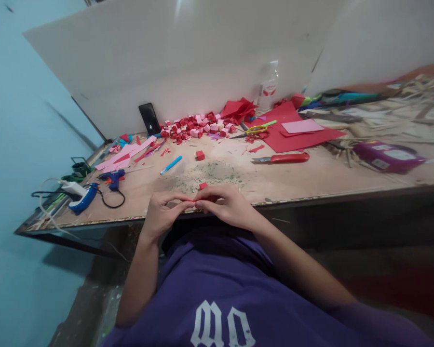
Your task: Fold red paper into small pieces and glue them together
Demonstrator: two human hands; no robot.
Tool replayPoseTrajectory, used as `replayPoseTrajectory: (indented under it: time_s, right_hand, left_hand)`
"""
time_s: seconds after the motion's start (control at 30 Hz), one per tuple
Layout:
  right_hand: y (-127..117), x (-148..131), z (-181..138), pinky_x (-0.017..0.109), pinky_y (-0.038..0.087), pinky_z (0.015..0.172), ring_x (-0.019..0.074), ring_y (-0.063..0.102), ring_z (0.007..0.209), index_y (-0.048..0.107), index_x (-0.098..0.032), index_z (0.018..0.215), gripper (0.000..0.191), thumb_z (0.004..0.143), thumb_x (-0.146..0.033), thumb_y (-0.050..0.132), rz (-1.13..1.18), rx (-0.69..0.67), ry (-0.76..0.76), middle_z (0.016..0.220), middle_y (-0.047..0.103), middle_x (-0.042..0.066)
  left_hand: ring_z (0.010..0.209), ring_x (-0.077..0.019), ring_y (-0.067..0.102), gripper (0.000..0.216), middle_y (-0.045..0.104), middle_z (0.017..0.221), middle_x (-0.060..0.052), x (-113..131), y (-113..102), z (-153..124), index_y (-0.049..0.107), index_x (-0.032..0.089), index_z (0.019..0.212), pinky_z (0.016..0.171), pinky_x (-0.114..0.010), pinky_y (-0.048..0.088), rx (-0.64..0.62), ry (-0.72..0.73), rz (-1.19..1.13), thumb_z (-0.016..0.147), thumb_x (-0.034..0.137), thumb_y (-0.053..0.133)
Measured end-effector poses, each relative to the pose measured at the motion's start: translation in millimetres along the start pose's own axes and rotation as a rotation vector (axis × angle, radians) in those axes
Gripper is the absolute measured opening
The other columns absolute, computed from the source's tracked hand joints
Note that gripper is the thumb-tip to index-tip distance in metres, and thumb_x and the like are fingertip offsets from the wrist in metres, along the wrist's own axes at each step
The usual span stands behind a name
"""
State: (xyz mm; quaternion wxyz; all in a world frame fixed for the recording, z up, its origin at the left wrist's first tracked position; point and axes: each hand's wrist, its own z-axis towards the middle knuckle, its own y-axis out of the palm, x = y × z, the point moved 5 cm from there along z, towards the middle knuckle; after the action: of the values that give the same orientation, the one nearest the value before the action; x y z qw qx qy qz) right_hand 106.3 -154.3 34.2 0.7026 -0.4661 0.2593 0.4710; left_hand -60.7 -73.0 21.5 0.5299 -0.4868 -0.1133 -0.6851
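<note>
My left hand (163,212) and my right hand (227,206) meet at the table's front edge, fingertips pinched together. Between them shows a sliver of a small red paper piece (194,202); the fingers cover most of it. Just behind my right hand's fingers sits a red paper cube (203,186), partly hidden. A second red cube (200,155) lies farther back on the tabletop. To its left is a blue pen-shaped tool (171,165), and to its right a red-handled knife (289,158) with its blade pointing left.
A heap of red and pink cubes (198,126) lies along the back board beside a leaning phone (149,119). Yellow scissors (256,131), red paper sheets (292,137) and a bottle (269,89) are to the right. A blue glue gun (113,178) and power strip (83,199) are left.
</note>
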Motion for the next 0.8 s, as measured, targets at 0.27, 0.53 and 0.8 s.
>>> replayPoseTrajectory:
  time_s: [0.27,0.53,0.8]
  right_hand:
    - [-2.3,1.4,-3.5,0.025,0.051,0.067,0.0143,0.066,0.069,0.079,-0.017,0.090,0.012,0.093,-0.024,0.069,-0.010,0.040,0.018,0.078,0.075,0.003]
    - [-2.3,1.1,-4.1,0.024,0.049,0.064,0.0148,0.065,0.067,0.079,-0.017,0.091,0.014,0.094,-0.026,0.069,-0.010,-0.011,0.013,0.075,0.074,0.003]
    - [-1.1,0.0,-3.8,0.024,0.049,0.064,0.0143,0.064,0.065,0.080,-0.018,0.088,0.013,0.092,-0.023,0.068,0.057,-0.066,0.037,0.074,0.073,0.002]
  left_hand:
    - [0.077,-0.0175,0.072,0.012,0.079,0.082,-0.004,4.9,0.4,0.5,0.081,0.019,0.080,0.074,-0.025,0.056,-0.049,-0.008,-0.022,0.083,0.031,0.082]
    - [0.077,-0.0175,0.071,0.014,0.078,0.083,-0.004,-0.2,5.8,2.4,0.079,0.019,0.081,0.070,-0.023,0.055,-0.059,-0.084,-0.043,0.085,0.031,0.078]
    - [0.078,-0.0161,0.071,0.013,0.076,0.080,-0.002,4.6,5.1,-0.2,0.077,0.019,0.077,0.074,-0.023,0.055,-0.025,-0.016,-0.053,0.085,0.029,0.080]
